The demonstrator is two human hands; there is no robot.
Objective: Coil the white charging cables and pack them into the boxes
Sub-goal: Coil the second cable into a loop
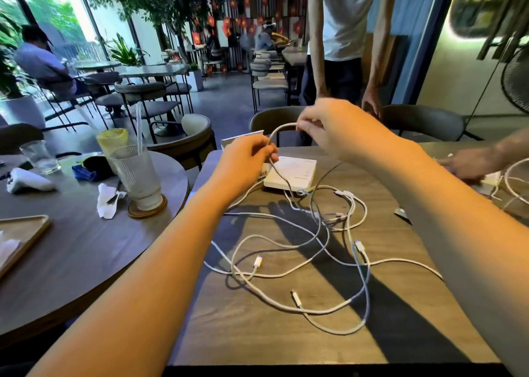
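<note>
You held one white charging cable (282, 127) arched above the desk (286, 333), your left hand (249, 155) pinching it low and your right hand (320, 127) pinching its top; both grips were closed on it. Its tail ran into the tangle of other cables (300, 250) before the white box (292, 173), seemingly still shut. You did best to keep loops even and draw slack gently, freeing snags first.

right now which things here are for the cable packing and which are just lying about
For the job: held cable, left hand, right hand, loose cables, white box.
Lying about: ribbed glass, crumpled napkin, wooden tray.
</note>
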